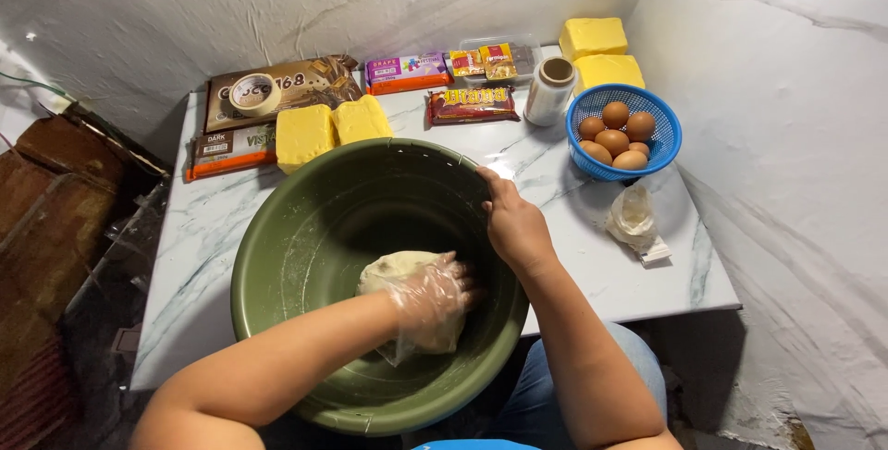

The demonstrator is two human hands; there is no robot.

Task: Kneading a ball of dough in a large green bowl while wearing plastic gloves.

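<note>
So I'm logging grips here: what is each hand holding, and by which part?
The right hand grips the big green plastic bowl by its rim. The gloved left hand presses on the pale dough lump, not lifting it.

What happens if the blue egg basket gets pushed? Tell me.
The basket looks like thin perforated plastic, so it would probably slide easily on the smooth marble-look table. The eggs lie loose and piled, so they would likely shift and could crack.
</note>
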